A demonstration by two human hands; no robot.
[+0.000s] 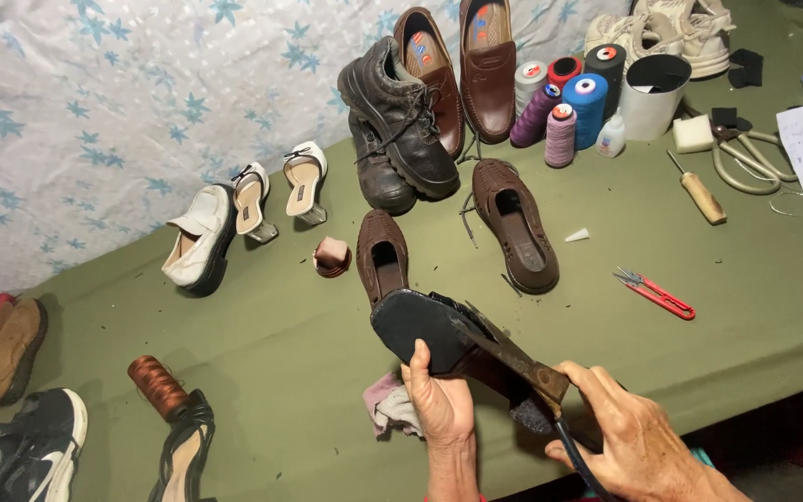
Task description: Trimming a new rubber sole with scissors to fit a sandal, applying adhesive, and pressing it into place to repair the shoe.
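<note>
My left hand (440, 402) grips a black shoe (420, 321) from below, its dark sole turned up toward me. My right hand (632, 439) holds a long rusty flat tool (513, 358) with a dark handle, and the blade lies across the shoe's sole and heel. Both hands are at the table's front edge. A pinkish cloth (388, 404) lies just left of my left wrist.
The green table (281, 344) carries a brown woven pair (513, 223), black boots (397, 116), brown loafers (487, 65), white heels (253, 200), thread spools (569, 107), a white cup (652, 93), red snips (654, 293), scissors (745, 158) and an awl (699, 193). More shoes lie at left.
</note>
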